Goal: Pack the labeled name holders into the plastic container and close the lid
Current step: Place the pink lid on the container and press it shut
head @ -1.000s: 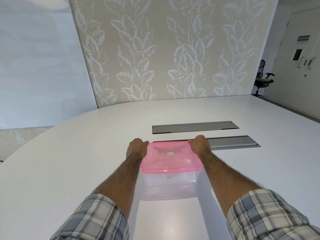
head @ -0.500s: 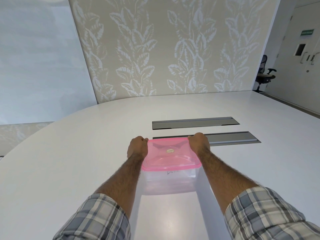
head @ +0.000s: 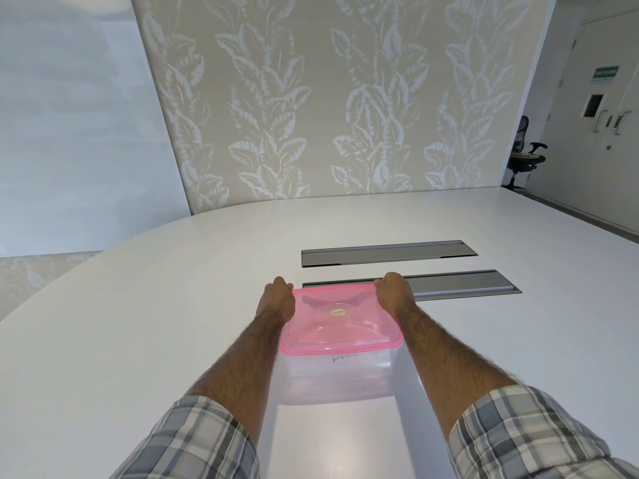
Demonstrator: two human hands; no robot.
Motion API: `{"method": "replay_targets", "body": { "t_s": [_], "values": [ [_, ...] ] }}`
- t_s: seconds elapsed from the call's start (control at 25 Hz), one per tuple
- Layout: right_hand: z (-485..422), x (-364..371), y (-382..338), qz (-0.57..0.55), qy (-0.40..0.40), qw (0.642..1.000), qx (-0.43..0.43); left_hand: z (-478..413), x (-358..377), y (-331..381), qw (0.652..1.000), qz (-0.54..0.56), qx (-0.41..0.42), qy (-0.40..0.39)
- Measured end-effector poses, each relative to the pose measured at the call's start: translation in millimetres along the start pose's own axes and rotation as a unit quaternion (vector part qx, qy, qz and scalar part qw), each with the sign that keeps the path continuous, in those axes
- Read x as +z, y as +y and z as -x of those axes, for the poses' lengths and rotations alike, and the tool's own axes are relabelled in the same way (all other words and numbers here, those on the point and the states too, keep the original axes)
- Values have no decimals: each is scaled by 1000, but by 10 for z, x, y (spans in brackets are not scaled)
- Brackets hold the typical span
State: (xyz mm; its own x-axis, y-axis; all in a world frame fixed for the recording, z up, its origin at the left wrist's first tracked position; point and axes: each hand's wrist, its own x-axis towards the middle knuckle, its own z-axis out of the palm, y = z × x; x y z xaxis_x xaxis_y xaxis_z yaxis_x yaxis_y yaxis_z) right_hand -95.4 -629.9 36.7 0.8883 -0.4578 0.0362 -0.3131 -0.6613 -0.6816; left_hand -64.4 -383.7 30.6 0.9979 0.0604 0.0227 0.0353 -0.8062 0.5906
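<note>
A clear plastic container (head: 337,373) stands on the white table (head: 138,323) in front of me, with a translucent pink lid (head: 340,319) on top. Handwriting on a holder shows faintly through its front wall; the rest of the contents are blurred. My left hand (head: 276,300) grips the lid's far left corner with curled fingers. My right hand (head: 394,292) grips the far right corner the same way. Both forearms run along the container's sides.
Two grey metal cable hatches (head: 387,252) (head: 463,285) are set flush into the table just beyond the container. A patterned wall stands behind the table. An office chair (head: 524,160) and a door are at the far right.
The hands and container hold nearly the same place. The view has tilted slightly, so the table and hatches sit a little higher in the frame than a second ago.
</note>
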Motion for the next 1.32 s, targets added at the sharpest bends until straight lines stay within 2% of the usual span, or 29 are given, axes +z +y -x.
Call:
{"method": "replay_targets", "body": {
  "t_s": [0.28, 0.64, 0.84, 1.08, 1.32],
  "values": [
    [35, 62, 33, 31, -10, 999, -37, -62, 48, 18, 999, -47, -3, 3],
    [-93, 126, -2, 69, 0, 997, -23, -91, 108, 85, 994, -107, -9, 28],
    [-106, 159, -51, 170, 43, 982, -67, -72, 128, 130, 996, -81, -35, 10],
    [-131, 180, -33, 189, 45, 978, -81, -169, 123, 78, 997, -70, -34, -31],
    [-133, 160, -76, 206, 48, 974, -88, -82, 161, 83, 997, -47, -54, 33]
  ]
}}
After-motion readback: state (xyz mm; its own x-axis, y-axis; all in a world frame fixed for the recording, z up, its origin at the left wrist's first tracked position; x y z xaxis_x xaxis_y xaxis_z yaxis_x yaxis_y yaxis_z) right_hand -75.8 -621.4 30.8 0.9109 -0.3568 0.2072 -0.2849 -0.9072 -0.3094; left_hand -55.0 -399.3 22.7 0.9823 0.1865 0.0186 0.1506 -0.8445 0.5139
